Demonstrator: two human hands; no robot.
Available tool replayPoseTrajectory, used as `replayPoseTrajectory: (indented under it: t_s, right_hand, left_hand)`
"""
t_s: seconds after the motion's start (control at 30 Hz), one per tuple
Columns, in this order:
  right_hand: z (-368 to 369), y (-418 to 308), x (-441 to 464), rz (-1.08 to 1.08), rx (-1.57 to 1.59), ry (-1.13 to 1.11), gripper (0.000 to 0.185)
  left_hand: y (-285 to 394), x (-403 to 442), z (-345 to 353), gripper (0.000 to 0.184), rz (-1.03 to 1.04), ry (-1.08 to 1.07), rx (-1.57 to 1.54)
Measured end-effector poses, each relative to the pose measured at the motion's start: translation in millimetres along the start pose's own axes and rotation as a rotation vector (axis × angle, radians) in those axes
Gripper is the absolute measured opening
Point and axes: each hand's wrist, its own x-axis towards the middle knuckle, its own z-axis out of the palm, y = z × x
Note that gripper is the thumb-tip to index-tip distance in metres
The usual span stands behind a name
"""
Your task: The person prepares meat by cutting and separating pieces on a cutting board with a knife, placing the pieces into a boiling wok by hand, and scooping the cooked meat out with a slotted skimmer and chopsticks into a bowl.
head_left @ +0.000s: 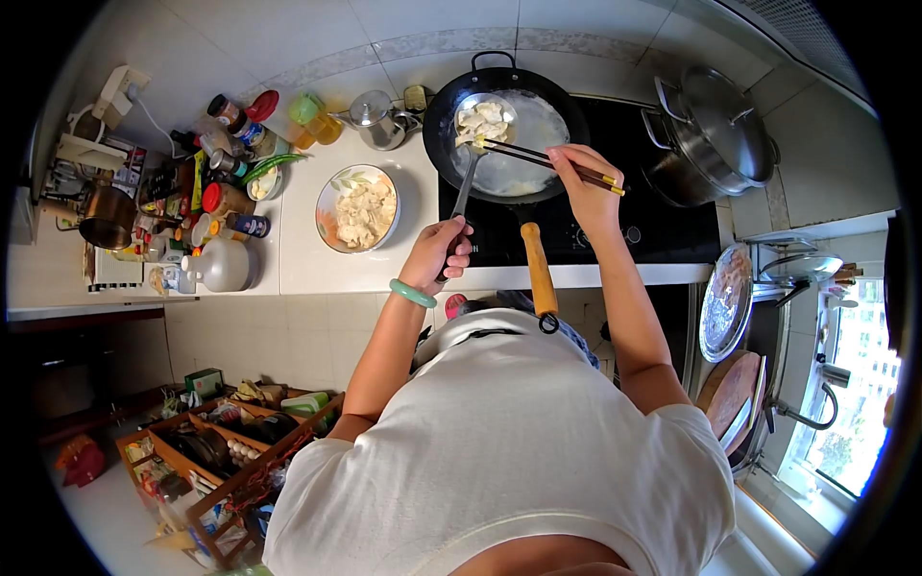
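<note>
My left hand (pixel 438 252) is wrapped round the handle of a ladle (pixel 465 188), whose bowl is over the wok. Pale cooked pieces, perhaps meat, (pixel 482 122) fill the ladle's bowl. In my right hand (pixel 587 184) is a pair of dark chopsticks (pixel 533 157) with gold ends; their tips reach the ladle's near rim. Whitish liquid lies in the black wok (pixel 444 158), which has a wooden handle (pixel 537 264) pointing toward me. To the left, a bowl (pixel 327 213) holds more pale pieces and a bit of green.
A large lidded steel pot (pixel 715 134) stands right of the wok on the black cooktop (pixel 663 235). Bottles, jars and a steel kettle (pixel 376 123) crowd the counter's left part. Below left is a wooden rack (pixel 192 422) of goods. A cutting board (pixel 730 389) leans at right.
</note>
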Motion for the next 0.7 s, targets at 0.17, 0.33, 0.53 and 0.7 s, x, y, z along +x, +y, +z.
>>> replayPoseTrajectory:
  t_s: [0.17,0.33,0.53,0.7]
  right_hand:
    - [10,0,2,-0.02,-0.068,0.032,0.008]
    - [14,12,5,0.0,-0.023,0.061,0.008]
    - [19,16,10,0.082,-0.006,0.09,0.008]
    - [13,9,17,0.121,-0.121,0.086,0.012]
  left_hand:
    - [-2,1,0,0.022,0.022,-0.009,0.014]
    - [-2,0,1,0.022,0.021,-0.023,0.012]
    - [-3,1,0,0.021,0.023,-0.027,0.024]
    - [-1,7,-3,0.022,0.025,-0.018,0.039]
